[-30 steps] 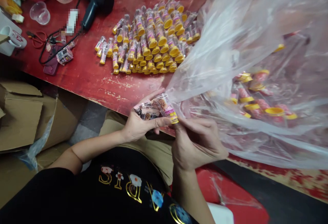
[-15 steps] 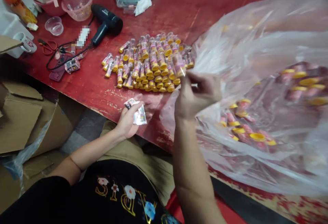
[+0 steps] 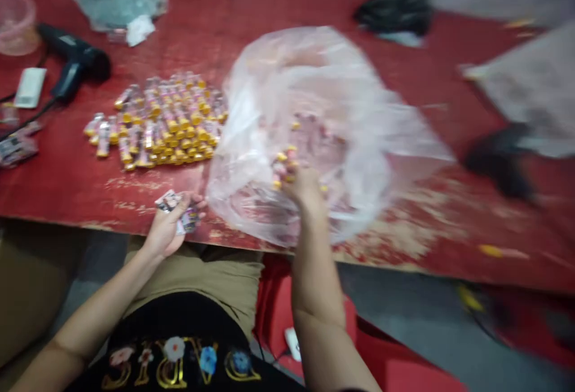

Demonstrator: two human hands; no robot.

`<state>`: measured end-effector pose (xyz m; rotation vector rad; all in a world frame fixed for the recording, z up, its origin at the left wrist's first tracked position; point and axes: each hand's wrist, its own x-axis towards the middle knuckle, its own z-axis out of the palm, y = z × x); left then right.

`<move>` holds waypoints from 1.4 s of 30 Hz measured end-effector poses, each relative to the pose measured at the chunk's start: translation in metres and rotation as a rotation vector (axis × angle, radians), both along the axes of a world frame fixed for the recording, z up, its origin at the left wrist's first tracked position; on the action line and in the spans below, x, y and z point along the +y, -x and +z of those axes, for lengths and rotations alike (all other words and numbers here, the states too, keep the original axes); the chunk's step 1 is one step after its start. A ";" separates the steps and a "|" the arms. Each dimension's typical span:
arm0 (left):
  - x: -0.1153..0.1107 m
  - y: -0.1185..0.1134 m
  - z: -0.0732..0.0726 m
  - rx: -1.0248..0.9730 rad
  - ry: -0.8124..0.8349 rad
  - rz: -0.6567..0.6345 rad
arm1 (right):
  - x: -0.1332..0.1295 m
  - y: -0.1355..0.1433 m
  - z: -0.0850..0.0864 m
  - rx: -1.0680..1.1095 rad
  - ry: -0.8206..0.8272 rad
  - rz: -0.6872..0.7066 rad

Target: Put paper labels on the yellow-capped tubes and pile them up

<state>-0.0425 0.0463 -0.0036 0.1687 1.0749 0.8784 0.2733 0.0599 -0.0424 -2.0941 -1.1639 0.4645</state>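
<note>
My left hand (image 3: pixel 167 224) is closed on a few small printed plastic sleeves (image 3: pixel 186 222) at the table's front edge. My right hand (image 3: pixel 304 187) reaches into a large clear plastic bag (image 3: pixel 251 81), among small pink tubes with yellow ends (image 3: pixel 284 161). Its fingers are blurred and partly hidden, so whether it grips a tube does not show. Left of the bag lies a stacked pile of small clear tubes with yellow bases (image 3: pixel 175 122) and printed wrapping.
The red table (image 3: pixel 215 15) has worn paint along its front edge. A dark heat gun (image 3: pixel 74 63) and a pink basket (image 3: pixel 15 24) are at the left. Black plastic bags (image 3: pixel 398 6) sit at the back. A red stool (image 3: pixel 276 314) stands below the table.
My right hand has moved from beside the tube pile, where it held one wrapped tube, into the bag. The view has swung right. My left hand keeps hold of the sleeves.
</note>
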 end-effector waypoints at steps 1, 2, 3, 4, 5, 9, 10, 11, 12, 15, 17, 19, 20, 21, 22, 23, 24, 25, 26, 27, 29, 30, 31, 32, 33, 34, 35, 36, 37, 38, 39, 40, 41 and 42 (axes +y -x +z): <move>0.001 -0.005 0.000 0.002 -0.016 0.002 | -0.002 -0.003 0.002 0.002 0.003 -0.020; 0.003 -0.010 -0.002 0.004 -0.036 0.013 | -0.004 -0.005 0.004 0.006 -0.006 -0.040; 0.006 -0.015 -0.004 0.008 -0.054 0.023 | -0.006 -0.003 0.005 0.015 -0.027 -0.061; 0.009 -0.021 -0.006 0.012 -0.067 0.031 | -0.009 0.001 0.006 0.031 -0.057 -0.076; 0.011 -0.027 -0.008 0.009 -0.077 0.033 | -0.013 0.011 0.006 0.059 -0.089 -0.076; 0.008 -0.045 -0.012 -0.012 -0.167 0.036 | -0.038 0.090 0.008 0.280 -0.172 0.098; 0.006 -0.048 -0.013 -0.001 -0.208 0.050 | -0.044 0.112 0.008 0.398 -0.187 0.170; 0.004 -0.049 -0.014 0.017 -0.249 0.065 | -0.048 0.132 0.008 0.577 -0.213 0.224; 0.003 -0.049 -0.016 0.037 -0.286 0.075 | -0.049 0.149 0.007 0.733 -0.238 0.252; 0.002 -0.046 -0.021 0.082 -0.351 0.062 | -0.045 0.171 0.006 0.981 -0.302 0.228; 0.000 -0.044 -0.021 0.102 -0.372 0.049 | -0.042 0.171 0.007 0.979 -0.322 0.208; -0.006 -0.043 -0.017 0.116 -0.378 0.088 | -0.046 0.169 0.010 1.001 -0.327 0.216; -0.010 -0.043 -0.014 0.115 -0.377 0.141 | -0.050 0.167 0.011 1.016 -0.322 0.230; -0.013 -0.044 -0.011 0.096 -0.371 0.196 | -0.054 0.165 0.012 1.036 -0.315 0.245; -0.015 -0.046 -0.009 0.065 -0.356 0.208 | -0.056 0.163 0.011 0.992 -0.314 0.248; -0.015 -0.047 -0.008 0.033 -0.335 0.205 | -0.058 0.161 0.009 0.942 -0.318 0.244; -0.015 -0.048 -0.008 0.016 -0.311 0.188 | -0.058 0.159 0.007 0.922 -0.326 0.227; -0.013 -0.047 -0.008 0.013 -0.299 0.191 | -0.058 0.159 0.005 0.916 -0.324 0.214; -0.013 -0.047 -0.008 0.020 -0.304 0.209 | -0.058 0.160 0.003 0.920 -0.318 0.206; -0.012 -0.046 -0.007 0.030 -0.316 0.234 | -0.058 0.161 0.003 0.929 -0.309 0.200; -0.014 -0.044 -0.004 0.051 -0.335 0.274 | -0.057 0.167 0.004 0.931 -0.306 0.194; -0.015 -0.043 -0.002 0.055 -0.329 0.282 | -0.057 0.170 0.005 0.913 -0.321 0.189; -0.015 -0.043 -0.001 0.055 -0.312 0.283 | -0.056 0.172 0.006 0.887 -0.339 0.182; -0.015 -0.042 0.000 0.051 -0.288 0.284 | -0.055 0.173 0.007 0.858 -0.354 0.179; -0.014 -0.042 0.001 0.047 -0.260 0.293 | -0.054 0.173 0.008 0.838 -0.359 0.184; -0.013 -0.042 0.001 0.042 -0.229 0.305 | -0.054 0.171 0.009 0.833 -0.360 0.192; -0.011 -0.042 0.001 0.036 -0.197 0.319 | -0.055 0.168 0.010 0.837 -0.355 0.201; -0.010 -0.042 0.001 0.030 -0.164 0.331 | -0.057 0.164 0.012 0.840 -0.348 0.209; -0.008 -0.042 0.002 0.025 -0.132 0.337 | -0.061 0.160 0.013 0.833 -0.341 0.216; -0.006 -0.041 0.002 0.020 -0.105 0.337 | -0.067 0.156 0.014 0.810 -0.342 0.222; -0.005 -0.040 0.002 0.017 -0.084 0.334 | -0.073 0.153 0.015 0.773 -0.350 0.224; -0.004 -0.039 0.002 0.015 -0.072 0.331 | -0.080 0.151 0.015 0.731 -0.363 0.228; -0.003 -0.038 0.001 0.016 -0.068 0.331 | -0.087 0.150 0.014 0.695 -0.384 0.233; -0.003 -0.038 0.000 0.017 -0.070 0.331 | -0.094 0.151 0.012 0.672 -0.410 0.239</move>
